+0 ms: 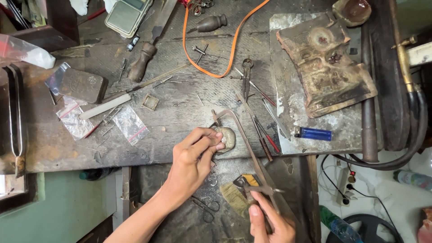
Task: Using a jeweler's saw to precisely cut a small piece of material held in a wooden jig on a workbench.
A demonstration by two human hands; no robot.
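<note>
My left hand (194, 155) presses its fingertips on a small workpiece against a rounded wooden bench peg (227, 137) at the front edge of the workbench (180, 108); the piece itself is too small to make out. My right hand (270, 222) grips the handle of a jeweller's saw (245, 148). The saw's metal frame runs up and left from the handle to the peg, ending right beside my left fingertips.
A blue lighter (312, 133) lies right of the saw. Pliers and red-tipped tools (265, 139) lie near the peg. A charred soldering block (326, 63), an orange cord (211, 67), dividers (246, 74), files, small plastic bags (130, 123) and a torch hose (416, 117) crowd the bench.
</note>
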